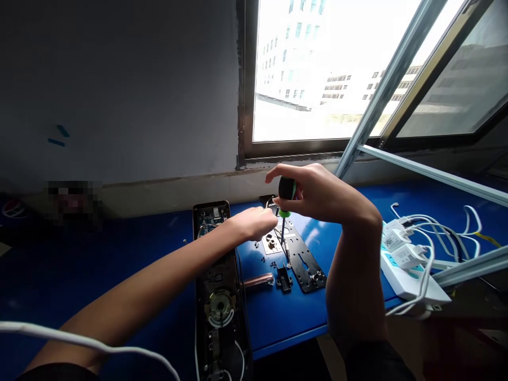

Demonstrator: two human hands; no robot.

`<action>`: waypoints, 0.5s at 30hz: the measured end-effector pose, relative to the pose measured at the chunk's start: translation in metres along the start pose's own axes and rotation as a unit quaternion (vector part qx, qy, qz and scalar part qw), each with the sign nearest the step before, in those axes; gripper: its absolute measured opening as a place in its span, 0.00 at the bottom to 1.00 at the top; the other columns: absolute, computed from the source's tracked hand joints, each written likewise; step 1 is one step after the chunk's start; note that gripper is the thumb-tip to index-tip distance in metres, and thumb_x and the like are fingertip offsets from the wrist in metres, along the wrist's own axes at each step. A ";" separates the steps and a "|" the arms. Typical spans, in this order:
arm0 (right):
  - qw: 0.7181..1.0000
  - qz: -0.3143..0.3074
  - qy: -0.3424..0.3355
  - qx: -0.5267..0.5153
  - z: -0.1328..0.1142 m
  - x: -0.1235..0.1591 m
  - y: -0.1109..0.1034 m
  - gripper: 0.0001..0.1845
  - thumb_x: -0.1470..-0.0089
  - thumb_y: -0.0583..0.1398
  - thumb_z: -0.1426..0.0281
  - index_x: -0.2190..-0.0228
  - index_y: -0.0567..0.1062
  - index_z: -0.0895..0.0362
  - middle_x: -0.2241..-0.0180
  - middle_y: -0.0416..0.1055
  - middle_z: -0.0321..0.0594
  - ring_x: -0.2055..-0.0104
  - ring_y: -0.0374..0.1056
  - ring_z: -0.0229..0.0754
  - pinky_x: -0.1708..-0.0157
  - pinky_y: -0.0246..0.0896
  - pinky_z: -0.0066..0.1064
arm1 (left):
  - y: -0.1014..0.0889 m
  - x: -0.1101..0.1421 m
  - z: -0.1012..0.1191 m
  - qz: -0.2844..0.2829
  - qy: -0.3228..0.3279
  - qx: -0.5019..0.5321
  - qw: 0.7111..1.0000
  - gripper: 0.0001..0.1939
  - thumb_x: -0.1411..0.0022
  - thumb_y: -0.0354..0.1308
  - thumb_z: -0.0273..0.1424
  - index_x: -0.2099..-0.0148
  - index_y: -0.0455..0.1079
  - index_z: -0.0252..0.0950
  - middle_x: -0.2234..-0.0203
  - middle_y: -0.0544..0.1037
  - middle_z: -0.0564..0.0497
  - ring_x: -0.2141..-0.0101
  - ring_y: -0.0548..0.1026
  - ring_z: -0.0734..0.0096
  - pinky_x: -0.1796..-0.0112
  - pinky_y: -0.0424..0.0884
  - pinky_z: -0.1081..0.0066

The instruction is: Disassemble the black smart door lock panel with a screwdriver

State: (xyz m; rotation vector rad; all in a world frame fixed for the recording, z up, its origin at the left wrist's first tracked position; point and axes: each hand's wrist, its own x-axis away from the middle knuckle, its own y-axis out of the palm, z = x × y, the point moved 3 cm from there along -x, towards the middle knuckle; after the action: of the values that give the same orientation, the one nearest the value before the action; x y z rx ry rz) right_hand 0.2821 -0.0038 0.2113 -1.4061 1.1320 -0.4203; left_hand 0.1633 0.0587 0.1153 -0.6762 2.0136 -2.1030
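Observation:
My right hand (317,191) grips the black and green handle of a screwdriver (286,188) held upright. Its shaft points down at a long black metal plate (304,256) with cut-out holes. My left hand (260,222) is closed beside the shaft, over the far end of the plate; whatever its fingers hold is hidden. Just below it lies a small silver plate (271,242) with a round fitting. Left of these, beneath my left forearm, stretches an open black housing (222,275) with a circuit board, a round part and wires inside.
Small dark screws (273,264) lie scattered near a black plastic bracket (284,279) and a copper-coloured roll (257,280). A white power strip (410,283) with chargers and cables sits at the right of the blue table (286,317). A metal frame bar (391,76) slants before the window.

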 end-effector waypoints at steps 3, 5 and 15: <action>1.000 0.002 -0.002 -0.004 0.001 0.000 0.000 0.19 0.43 0.65 0.68 0.50 0.75 0.53 0.63 0.79 0.39 0.74 0.69 0.36 0.73 0.64 0.33 | 0.008 -0.009 -0.001 -0.018 0.004 0.005 1.000 0.10 0.50 0.56 0.15 0.76 0.67 0.35 0.77 0.73 0.51 0.77 0.69 0.69 0.73 0.67 0.68; 1.000 -0.002 -0.006 -0.008 0.001 0.000 0.000 0.19 0.43 0.65 0.68 0.50 0.75 0.53 0.62 0.79 0.39 0.74 0.68 0.36 0.72 0.64 0.33 | 0.012 -0.013 -0.002 -0.028 0.005 0.007 1.000 0.10 0.50 0.57 0.15 0.76 0.67 0.35 0.76 0.74 0.50 0.76 0.70 0.68 0.73 0.67 0.69; 1.000 -0.002 -0.012 -0.017 0.001 -0.002 0.002 0.18 0.44 0.65 0.68 0.51 0.75 0.53 0.63 0.78 0.38 0.71 0.69 0.37 0.70 0.64 0.32 | -0.013 0.021 0.000 0.038 -0.021 0.001 0.999 0.10 0.38 0.56 0.20 0.70 0.74 0.34 0.70 0.78 0.45 0.70 0.75 0.62 0.70 0.69 0.66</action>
State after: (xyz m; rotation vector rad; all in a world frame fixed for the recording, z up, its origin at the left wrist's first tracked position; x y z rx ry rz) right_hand 0.2812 -0.0018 0.2104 -1.4394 1.1215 -0.3884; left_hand 0.1470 0.0511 0.1328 -0.6266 1.9817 -2.0318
